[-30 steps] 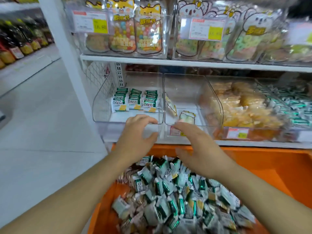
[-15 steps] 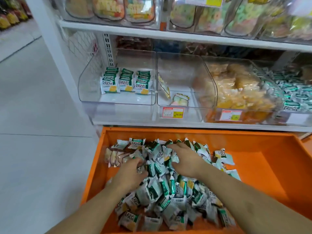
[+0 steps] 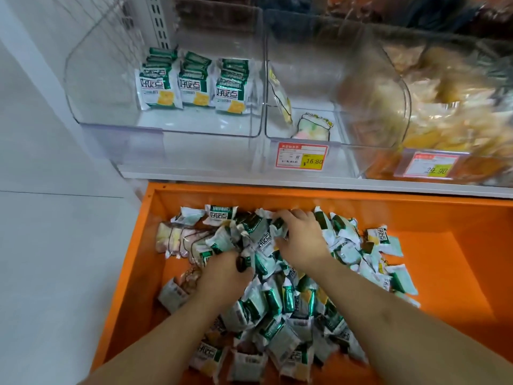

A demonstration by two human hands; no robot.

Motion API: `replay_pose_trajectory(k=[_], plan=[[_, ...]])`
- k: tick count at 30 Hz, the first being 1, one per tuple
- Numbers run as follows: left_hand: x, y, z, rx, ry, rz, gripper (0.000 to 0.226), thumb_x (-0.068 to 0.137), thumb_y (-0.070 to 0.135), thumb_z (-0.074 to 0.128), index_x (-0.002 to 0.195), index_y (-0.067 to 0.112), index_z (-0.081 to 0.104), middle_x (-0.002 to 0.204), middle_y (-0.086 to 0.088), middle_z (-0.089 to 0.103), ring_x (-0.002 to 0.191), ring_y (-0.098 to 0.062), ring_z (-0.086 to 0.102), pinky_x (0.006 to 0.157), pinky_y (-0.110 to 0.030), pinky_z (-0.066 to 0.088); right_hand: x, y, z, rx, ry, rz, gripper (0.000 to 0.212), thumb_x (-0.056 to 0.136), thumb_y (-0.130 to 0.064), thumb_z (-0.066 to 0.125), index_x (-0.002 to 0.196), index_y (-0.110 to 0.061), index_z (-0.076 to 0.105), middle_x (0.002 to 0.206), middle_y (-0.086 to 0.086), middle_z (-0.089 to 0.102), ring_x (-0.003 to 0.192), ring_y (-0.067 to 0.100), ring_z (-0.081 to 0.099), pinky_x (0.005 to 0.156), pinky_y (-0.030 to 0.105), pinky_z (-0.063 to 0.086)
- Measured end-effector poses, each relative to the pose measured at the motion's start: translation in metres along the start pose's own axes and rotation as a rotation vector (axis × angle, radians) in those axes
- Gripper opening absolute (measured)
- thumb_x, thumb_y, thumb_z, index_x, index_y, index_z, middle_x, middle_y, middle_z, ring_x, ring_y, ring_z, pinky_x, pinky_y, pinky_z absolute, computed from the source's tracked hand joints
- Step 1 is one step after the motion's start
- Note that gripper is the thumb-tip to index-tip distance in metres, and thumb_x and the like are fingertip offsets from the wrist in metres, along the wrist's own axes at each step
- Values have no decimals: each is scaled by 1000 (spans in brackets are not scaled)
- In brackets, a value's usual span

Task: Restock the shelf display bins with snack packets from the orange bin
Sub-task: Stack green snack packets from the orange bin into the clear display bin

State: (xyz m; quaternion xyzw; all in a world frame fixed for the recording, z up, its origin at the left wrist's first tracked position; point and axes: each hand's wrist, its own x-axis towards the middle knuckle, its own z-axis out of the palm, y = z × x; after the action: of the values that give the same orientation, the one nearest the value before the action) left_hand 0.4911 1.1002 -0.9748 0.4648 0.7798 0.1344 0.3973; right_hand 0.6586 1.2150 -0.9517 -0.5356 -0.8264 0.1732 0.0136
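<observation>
While both hands are working in the orange bin (image 3: 458, 262), your left hand (image 3: 222, 276) and right hand (image 3: 301, 237) are closing around green-and-white snack packets (image 3: 258, 307) from the heap. Only three short rows are standing in the left display bin (image 3: 91, 87), so most restocking is, by this evidence, remaining.

Price tag (image 3: 301, 156) reads ¥16.80; another (image 3: 431, 164) perhaps 29.90.

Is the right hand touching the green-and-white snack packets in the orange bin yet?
Touching. The head view shows the right hand pressed into the green-and-white snack packets, fingers curled around some.
</observation>
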Motion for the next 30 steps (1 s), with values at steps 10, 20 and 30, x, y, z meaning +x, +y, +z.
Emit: replay_pose_trajectory(k=[10,20,30], plan=[[-44,38,-62,-341,39,-54,24,90,39,73,97,18,63,83,-8,71,68,-15,69,65,-31,56,-41,-26,-65,371,-118,-102,85,88,-22,80,152,-54,35,137,-11,58,107,11,62,92,35,59],[-134,87,-136,-436,-5,238,34,80,29,91,98,17,64,105,-11,74,81,-14,73,66,-25,60,-132,-72,-160,808,-109,-43,65,87,-4,82,137,-39,60,132,-16,59,95,7,71,77,23,62],[-187,98,-198,-510,-21,343,50,66,30,98,107,25,70,106,10,77,106,-9,72,96,-33,56,-171,-88,-205,1152,-79,-150,71,84,10,79,127,-45,69,143,-16,57,133,-2,55,83,20,56]])
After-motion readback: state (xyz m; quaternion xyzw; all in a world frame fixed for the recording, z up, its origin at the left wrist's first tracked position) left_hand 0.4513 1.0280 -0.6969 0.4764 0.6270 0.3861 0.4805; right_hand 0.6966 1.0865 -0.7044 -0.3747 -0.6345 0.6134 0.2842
